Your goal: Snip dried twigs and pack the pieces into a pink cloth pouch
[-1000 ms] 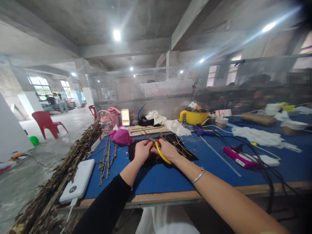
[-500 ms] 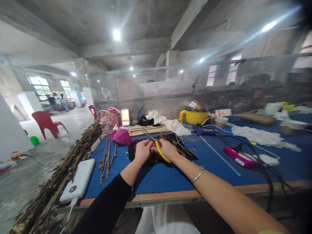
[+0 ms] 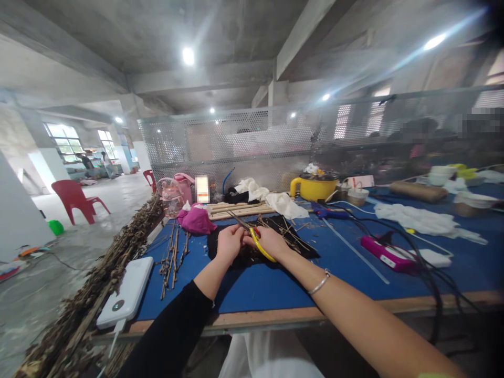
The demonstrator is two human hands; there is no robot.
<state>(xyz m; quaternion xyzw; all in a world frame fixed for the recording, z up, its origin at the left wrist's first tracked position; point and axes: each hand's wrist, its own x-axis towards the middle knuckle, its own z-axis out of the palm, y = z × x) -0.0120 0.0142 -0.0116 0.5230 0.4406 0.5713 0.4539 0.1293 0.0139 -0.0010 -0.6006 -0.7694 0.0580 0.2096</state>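
My right hand (image 3: 271, 242) is closed around a pair of scissors (image 3: 263, 249) with yellow handles, its blades pointing up and left over my left hand's fingertips. My left hand (image 3: 229, 242) is closed in a pinch, its fingertips meeting those of my right hand. Whatever lies between the fingertips is too small to make out. Both hands are over a black cloth (image 3: 309, 248) scattered with thin dry twigs (image 3: 289, 231). Left of the cloth, more dry twigs (image 3: 173, 257) lie on the blue tabletop (image 3: 252, 299).
A purple cloth bundle (image 3: 195, 219), wooden sticks (image 3: 244, 210) and a yellow pot (image 3: 317, 187) stand behind my hands. To the right are a glue gun (image 3: 328, 211) and a purple power strip (image 3: 388, 254) with cables. A white power bank (image 3: 128, 291) lies at the left edge.
The scissors have tilted slightly, their blade tips shifting a little left and down. Both hands stay in nearly the same place.
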